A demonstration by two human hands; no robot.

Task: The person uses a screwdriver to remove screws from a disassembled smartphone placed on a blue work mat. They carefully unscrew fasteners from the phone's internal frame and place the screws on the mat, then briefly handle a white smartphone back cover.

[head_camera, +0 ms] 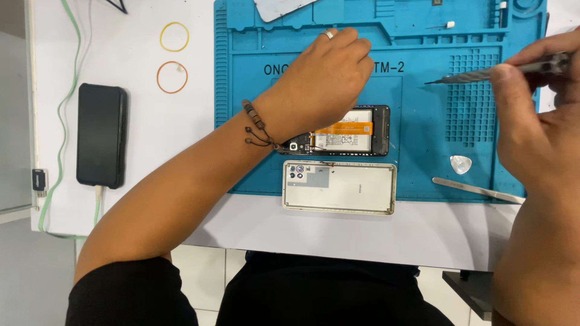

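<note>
An opened phone (359, 130) lies on a blue repair mat (423, 133), its battery and an orange strip exposed. My left hand (323, 78) hovers over the phone's left end with fingers curled, a ring on one finger and a bead bracelet at the wrist; I cannot see anything in it. My right hand (531, 121) is raised at the right and grips a thin grey screwdriver (483, 73), its tip pointing left above the mat. The phone's white back cover (339, 188) rests just below the phone, half off the mat's front edge.
A black phone (101, 135) on a cable lies on the white table at left, with a yellow band (174, 36) and an orange band (172, 77) above it. A metal pry tool (477, 189) and a clear pick (460, 164) sit on the mat's right side.
</note>
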